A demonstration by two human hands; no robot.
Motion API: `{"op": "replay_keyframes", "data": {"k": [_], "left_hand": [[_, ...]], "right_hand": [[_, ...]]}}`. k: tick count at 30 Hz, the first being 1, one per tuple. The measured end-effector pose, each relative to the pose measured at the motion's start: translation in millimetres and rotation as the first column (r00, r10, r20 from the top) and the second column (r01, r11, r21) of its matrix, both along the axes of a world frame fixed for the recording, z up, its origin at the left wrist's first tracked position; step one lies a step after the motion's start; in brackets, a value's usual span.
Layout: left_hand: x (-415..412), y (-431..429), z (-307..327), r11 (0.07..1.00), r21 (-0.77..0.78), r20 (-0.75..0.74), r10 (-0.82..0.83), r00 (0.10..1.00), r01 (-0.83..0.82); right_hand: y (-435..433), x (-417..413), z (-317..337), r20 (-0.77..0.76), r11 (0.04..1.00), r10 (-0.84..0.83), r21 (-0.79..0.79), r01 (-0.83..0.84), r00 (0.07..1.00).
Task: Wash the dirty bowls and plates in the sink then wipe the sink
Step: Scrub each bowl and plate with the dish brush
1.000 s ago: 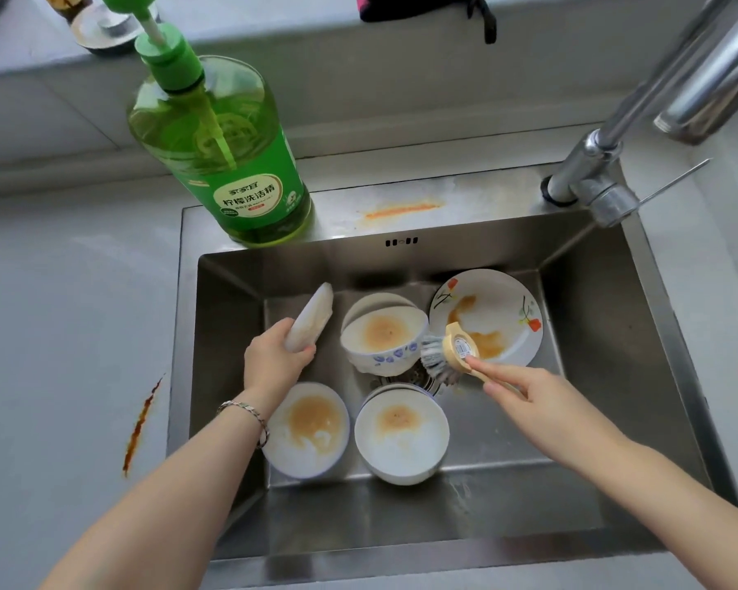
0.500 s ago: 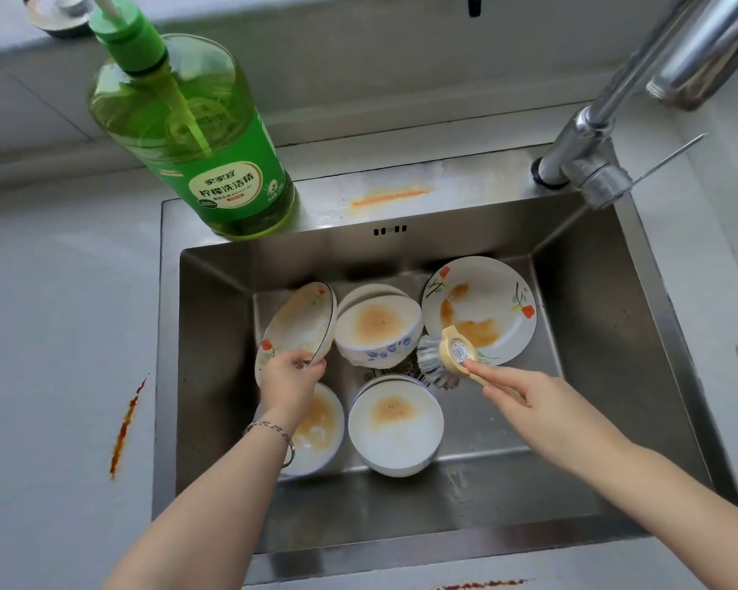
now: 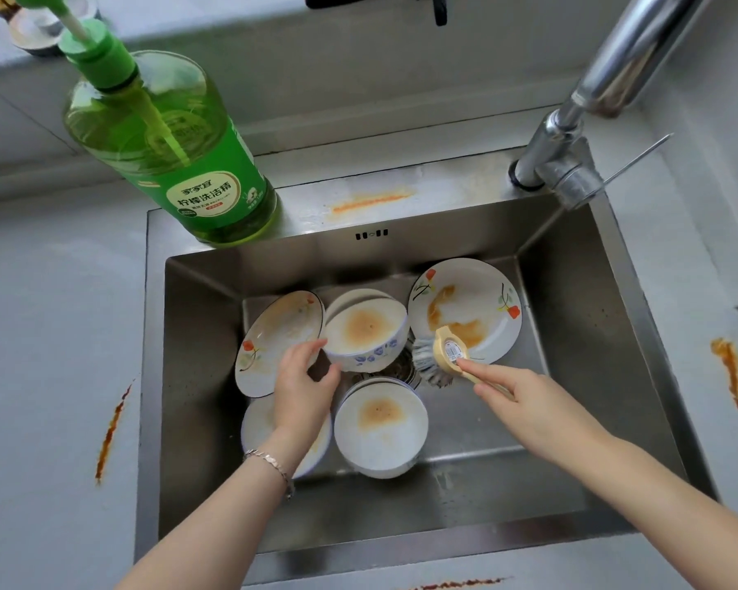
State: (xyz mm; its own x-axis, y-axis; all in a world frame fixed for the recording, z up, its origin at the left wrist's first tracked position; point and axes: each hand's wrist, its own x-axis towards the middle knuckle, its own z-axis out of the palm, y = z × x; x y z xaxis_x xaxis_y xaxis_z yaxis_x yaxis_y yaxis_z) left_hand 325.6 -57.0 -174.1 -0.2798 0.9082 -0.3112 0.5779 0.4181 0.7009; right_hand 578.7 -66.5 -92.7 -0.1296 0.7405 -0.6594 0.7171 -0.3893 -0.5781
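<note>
In the steel sink [image 3: 571, 334] lie dirty dishes. My left hand [image 3: 301, 385] grips the lower rim of a flowered plate [image 3: 273, 334], which is tilted up against the left wall. A blue-patterned bowl [image 3: 365, 330] with a brown stain sits at the back middle. A white bowl [image 3: 380, 427] lies in front, and another bowl [image 3: 256, 423] is partly hidden under my left wrist. A stained flowered plate [image 3: 469, 304] leans at the back right. My right hand [image 3: 520, 402] holds the handle of a dish brush [image 3: 439, 359], bristles over the drain.
A green dish-soap bottle [image 3: 175, 151] stands on the sink's back left rim. The faucet [image 3: 580, 121] rises at the back right. Orange sauce smears mark the rim [image 3: 371, 202] and the counter on the left [image 3: 111, 432] and right [image 3: 729, 372].
My left hand has turned the tilted plate from edge-on to face-up and lowered it towards the sink's left side. The brush has barely moved.
</note>
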Motion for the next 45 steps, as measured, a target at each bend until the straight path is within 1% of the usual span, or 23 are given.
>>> {"op": "replay_keyframes", "data": {"k": [1,2,5,7,10,12,14,16,18,21,24,29,30,32,35,38,40,41,43,45], "left_hand": [[11,2,5,1.0,0.014,0.028,-0.027,0.999,0.027],[23,5,7,0.999,-0.005,0.073,-0.051,0.996,0.052],[68,20,5,0.975,-0.17,0.218,-0.103,0.971,0.141],[100,30,-6,0.953,-0.249,0.254,-0.11,0.961,0.175],[139,47,-29,0.934,-0.301,0.231,-0.123,0.965,0.191],[156,59,-45,0.924,-0.347,0.194,-0.097,0.976,0.161],[169,65,-60,0.91,-0.403,0.178,-0.025,0.984,0.096],[177,61,-75,0.907,-0.417,0.153,0.009,0.988,0.057],[182,52,-87,0.922,-0.386,0.133,0.018,0.991,0.035],[183,42,-95,0.948,-0.318,0.041,0.032,0.999,-0.017],[181,41,-102,0.942,-0.327,0.105,0.112,0.988,-0.072],[187,44,-111,0.914,-0.358,0.128,0.251,0.959,-0.191],[189,44,-113,0.912,-0.352,0.153,0.277,0.949,-0.209],[193,44,-115,0.915,-0.328,0.262,0.327,0.908,-0.235],[197,42,-117,0.906,-0.32,0.428,0.398,0.812,-0.275],[199,42,-119,0.83,-0.407,0.486,0.551,0.678,-0.382],[198,41,-117,0.786,-0.463,0.516,0.615,0.596,-0.41],[196,41,-114,0.774,-0.481,0.525,0.63,0.572,-0.411],[192,40,-103,0.772,-0.5,0.537,0.631,0.56,-0.392],[185,38,-85,0.787,-0.504,0.54,0.609,0.581,-0.356]], "right_hand": [[-2,8,-2,0.01,1.0,-0.018,-0.015,0.018,1.0],[-4,18,-3,0.027,0.999,-0.034,-0.028,0.035,0.999],[-9,47,-8,0.079,0.993,-0.095,-0.057,0.099,0.992],[-10,66,-12,0.103,0.987,-0.141,-0.064,0.148,0.985],[-10,89,-21,0.099,0.975,-0.204,-0.071,0.211,0.974],[-8,99,-29,0.088,0.971,-0.222,-0.066,0.228,0.971],[-5,105,-36,0.069,0.968,-0.239,-0.059,0.243,0.969],[-4,109,-41,0.044,0.968,-0.243,-0.048,0.245,0.969],[-4,111,-44,0.018,0.973,-0.225,-0.046,0.226,0.974],[-3,110,-46,-0.039,0.975,-0.22,-0.049,0.218,0.975],[-5,111,-49,-0.083,0.975,-0.218,-0.062,0.214,0.972],[-4,116,-49,-0.09,0.978,-0.204,-0.067,0.199,0.975],[-4,116,-49,-0.089,0.979,-0.199,-0.065,0.193,0.976],[-4,116,-49,-0.084,0.981,-0.189,-0.056,0.185,0.978],[-7,117,-48,-0.064,0.982,-0.186,-0.03,0.185,0.98],[-8,119,-46,-0.043,0.977,-0.213,0.012,0.214,0.976],[-10,120,-45,-0.045,0.972,-0.231,0.026,0.232,0.972],[-11,121,-44,-0.052,0.971,-0.237,0.03,0.239,0.97],[-14,122,-43,-0.069,0.966,-0.253,0.037,0.256,0.965],[-16,123,-39,-0.082,0.959,-0.273,0.051,0.278,0.958]]}}
